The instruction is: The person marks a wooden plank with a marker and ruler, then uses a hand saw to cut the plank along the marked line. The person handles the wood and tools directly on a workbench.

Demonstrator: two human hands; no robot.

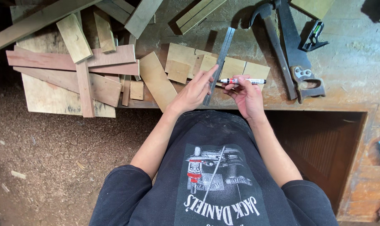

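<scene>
Below, a sawdust-strewn workbench (349, 67) over a shavings-covered floor (52, 146), right hand (246, 96) gripping a marker (242, 81), left hand (194, 92) spread on a metal ruler (219, 62).

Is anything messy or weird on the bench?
Yes. The wood offcuts on the left lie in a crisscross heap, some jutting past the workbench edge over the sawdust floor. The left hand steadies a metal ruler; the right hand holds a marker.

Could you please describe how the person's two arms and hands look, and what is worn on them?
Both arms are bare from the short black sleeves down. The left hand and the right hand wear no gloves, and no watch, ring or bracelet is visible. The sleeves belong to a black T-shirt with a printed picture and white lettering on the front, dusted pale in places.
</scene>
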